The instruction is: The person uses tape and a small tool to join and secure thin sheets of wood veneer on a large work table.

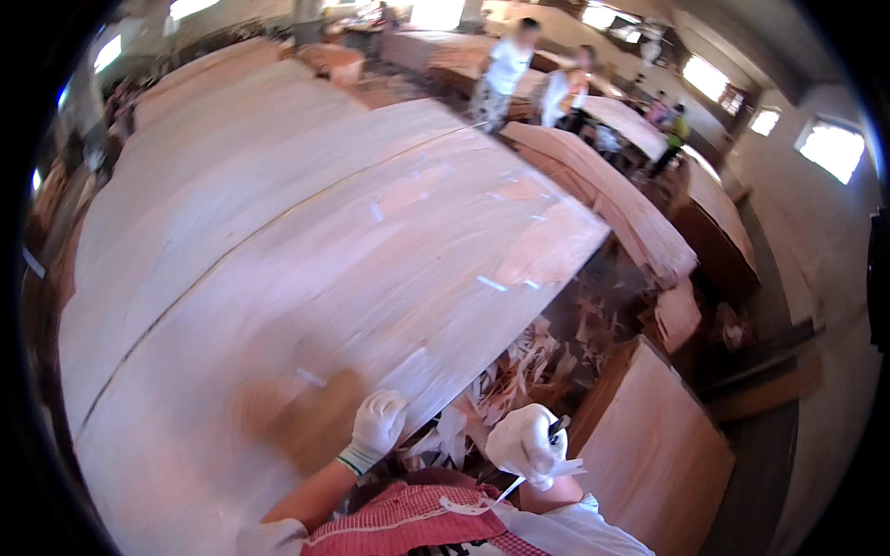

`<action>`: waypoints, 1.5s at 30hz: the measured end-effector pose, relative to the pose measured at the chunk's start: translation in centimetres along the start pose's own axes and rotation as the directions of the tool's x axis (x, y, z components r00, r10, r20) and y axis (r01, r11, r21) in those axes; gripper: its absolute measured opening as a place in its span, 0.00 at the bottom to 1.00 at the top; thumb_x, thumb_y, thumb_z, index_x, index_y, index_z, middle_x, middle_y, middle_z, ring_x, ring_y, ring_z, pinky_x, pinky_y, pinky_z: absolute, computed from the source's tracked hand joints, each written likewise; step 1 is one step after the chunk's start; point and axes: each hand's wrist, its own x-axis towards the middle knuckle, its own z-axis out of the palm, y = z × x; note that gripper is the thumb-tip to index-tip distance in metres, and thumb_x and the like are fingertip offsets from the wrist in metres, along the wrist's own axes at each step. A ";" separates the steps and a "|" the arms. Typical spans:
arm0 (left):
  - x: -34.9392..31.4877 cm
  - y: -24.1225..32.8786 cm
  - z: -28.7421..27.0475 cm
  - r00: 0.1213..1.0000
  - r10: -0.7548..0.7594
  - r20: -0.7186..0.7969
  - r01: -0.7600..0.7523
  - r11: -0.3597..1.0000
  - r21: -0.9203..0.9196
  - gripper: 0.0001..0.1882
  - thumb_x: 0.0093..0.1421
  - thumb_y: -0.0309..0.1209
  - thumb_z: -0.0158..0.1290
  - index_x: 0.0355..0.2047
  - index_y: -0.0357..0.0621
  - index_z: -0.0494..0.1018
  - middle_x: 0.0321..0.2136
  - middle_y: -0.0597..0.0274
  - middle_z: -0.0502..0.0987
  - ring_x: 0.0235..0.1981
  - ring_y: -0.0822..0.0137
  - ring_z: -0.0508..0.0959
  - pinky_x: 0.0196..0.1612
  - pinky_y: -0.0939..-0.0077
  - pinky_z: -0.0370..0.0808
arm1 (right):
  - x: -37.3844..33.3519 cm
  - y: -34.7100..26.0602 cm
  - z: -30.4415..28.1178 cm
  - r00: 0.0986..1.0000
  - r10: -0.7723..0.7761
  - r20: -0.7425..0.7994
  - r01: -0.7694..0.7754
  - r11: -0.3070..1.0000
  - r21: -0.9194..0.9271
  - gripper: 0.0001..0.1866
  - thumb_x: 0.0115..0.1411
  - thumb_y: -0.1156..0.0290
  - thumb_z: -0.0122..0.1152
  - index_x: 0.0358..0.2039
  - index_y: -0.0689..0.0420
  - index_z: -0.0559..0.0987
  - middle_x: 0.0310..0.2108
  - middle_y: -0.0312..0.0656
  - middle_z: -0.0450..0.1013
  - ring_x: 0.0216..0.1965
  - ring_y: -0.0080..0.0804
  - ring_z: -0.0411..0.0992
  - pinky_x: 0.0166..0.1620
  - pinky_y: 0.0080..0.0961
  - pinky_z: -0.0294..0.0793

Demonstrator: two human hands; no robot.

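My left hand (375, 428), in a white glove with a green-edged cuff, rests at the near right edge of a large pale wood veneer sheet (306, 259). Its fingers look bent and pressed together; whatever lies under the tips is hidden. Just ahead of them is a blurred whitish strip (405, 369) on the sheet. My right hand (525, 445), also white-gloved, is closed off the sheet's edge, around a small black tool (559, 426) that mostly hides in the fist. A thin white strip (477, 507) trails below that hand across my red checked apron (399, 521).
Veneer scraps (519, 366) are heaped below the sheet's right edge. A stack of wood sheets (649, 445) stands at my right, and a draped veneer pile (603, 190) lies beyond. Short white tape pieces (491, 284) dot the sheet. Two people (505, 69) stand past its far corner.
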 end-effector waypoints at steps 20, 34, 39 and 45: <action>-34.8 -13.2 -40.2 0.249 -0.479 -0.842 0.959 -0.001 0.284 0.14 0.61 0.39 0.49 0.44 0.49 0.75 0.36 0.51 0.78 0.39 0.49 0.77 0.43 0.55 0.73 | 10.8 12.2 1.5 0.943 0.096 0.317 -0.196 0.933 0.300 0.10 0.62 0.70 0.50 0.33 0.61 0.77 0.21 0.47 0.76 0.17 0.30 0.72 0.20 0.25 0.67; -64.1 -33.7 -75.8 0.270 -0.807 -0.525 0.688 -0.220 0.692 0.12 0.58 0.34 0.50 0.43 0.54 0.76 0.41 0.56 0.79 0.43 0.53 0.78 0.43 0.59 0.76 | 21.1 47.1 15.4 0.885 0.375 0.276 -0.428 0.889 0.161 0.19 0.69 0.62 0.42 0.26 0.61 0.73 0.18 0.46 0.74 0.14 0.30 0.69 0.16 0.22 0.64; -67.6 -38.5 -75.9 0.637 -0.732 -0.242 0.495 0.147 0.857 0.16 0.58 0.33 0.50 0.47 0.50 0.75 0.41 0.53 0.76 0.39 0.53 0.78 0.44 0.58 0.75 | 11.5 47.4 17.0 0.745 0.362 -0.560 -0.229 0.928 0.294 0.20 0.57 0.50 0.52 0.14 0.48 0.72 0.14 0.36 0.67 0.15 0.27 0.65 0.20 0.29 0.63; -69.8 -38.9 -77.4 0.134 -0.900 -0.415 0.977 0.190 -0.097 0.15 0.60 0.32 0.48 0.41 0.31 0.74 0.31 0.47 0.77 0.32 0.58 0.76 0.35 0.59 0.72 | 20.9 52.2 27.7 0.908 0.309 -0.284 -0.324 0.946 -0.006 0.12 0.53 0.69 0.65 0.23 0.62 0.73 0.15 0.44 0.69 0.11 0.28 0.64 0.15 0.23 0.59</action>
